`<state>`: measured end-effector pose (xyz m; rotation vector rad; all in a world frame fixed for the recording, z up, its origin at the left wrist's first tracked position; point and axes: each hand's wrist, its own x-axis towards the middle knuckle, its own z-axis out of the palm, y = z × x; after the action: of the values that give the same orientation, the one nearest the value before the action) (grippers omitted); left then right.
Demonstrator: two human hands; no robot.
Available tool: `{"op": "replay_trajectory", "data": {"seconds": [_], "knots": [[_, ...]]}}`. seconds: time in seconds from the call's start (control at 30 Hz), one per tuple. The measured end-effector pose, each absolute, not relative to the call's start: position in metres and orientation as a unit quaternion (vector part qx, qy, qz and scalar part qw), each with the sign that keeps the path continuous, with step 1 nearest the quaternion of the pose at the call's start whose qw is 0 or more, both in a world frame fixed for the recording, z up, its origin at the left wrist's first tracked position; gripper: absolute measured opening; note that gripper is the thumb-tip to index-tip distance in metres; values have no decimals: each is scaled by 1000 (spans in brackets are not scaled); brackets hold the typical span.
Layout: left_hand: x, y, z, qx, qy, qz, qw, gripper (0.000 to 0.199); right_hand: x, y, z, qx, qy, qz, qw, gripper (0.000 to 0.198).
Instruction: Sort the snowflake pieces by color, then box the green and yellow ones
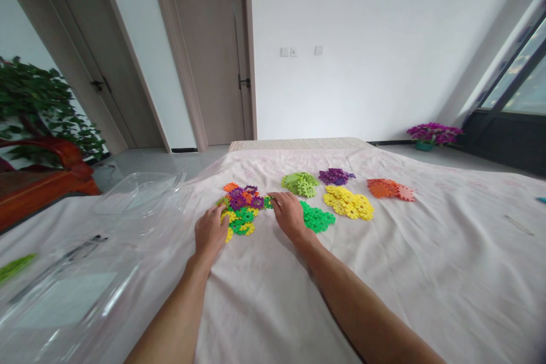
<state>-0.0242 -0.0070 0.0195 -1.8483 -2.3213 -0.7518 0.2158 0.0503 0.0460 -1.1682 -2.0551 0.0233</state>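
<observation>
A mixed pile of interlocking plastic snowflake discs [242, 215], in orange, purple, yellow and green, lies on the cloth in front of me. My left hand [210, 232] rests against its left edge, fingers loosely bent and apart, fingertips touching the discs. To the right of the pile, my right hand [289, 214] has its fingers closed at the tips on a green snowflake disc [268, 202]. Beyond and beside that hand are single-colour heaps: light green discs [300, 183], purple discs [335, 176], yellow discs [348, 203], orange discs [389, 189] and green discs [318, 218], the last partly hidden by my right hand.
A pale cloth [435, 261] covers the table with wrinkles. Clear plastic containers [140, 196] stand at the left, near a light green item [17, 267]. A thin stick [519, 225] lies far right. Behind are a wooden armchair [72, 165] and a potted plant [38, 108].
</observation>
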Motion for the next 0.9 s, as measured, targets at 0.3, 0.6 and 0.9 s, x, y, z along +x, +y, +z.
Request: {"op": "replay_trajectory", "data": {"seconds": [0.3,0.6,0.9], "knots": [[-25,-6,20,-603,-760,-242,36,42,289,68,78,-647,-692,65,312,24],[-24,-7,21,-600,-761,-244,35,42,284,64,83,-616,-725,-5,308,25],[-23,-7,21,-601,-760,-244,36,41,220,40,52,-434,-874,1,218,48]]}}
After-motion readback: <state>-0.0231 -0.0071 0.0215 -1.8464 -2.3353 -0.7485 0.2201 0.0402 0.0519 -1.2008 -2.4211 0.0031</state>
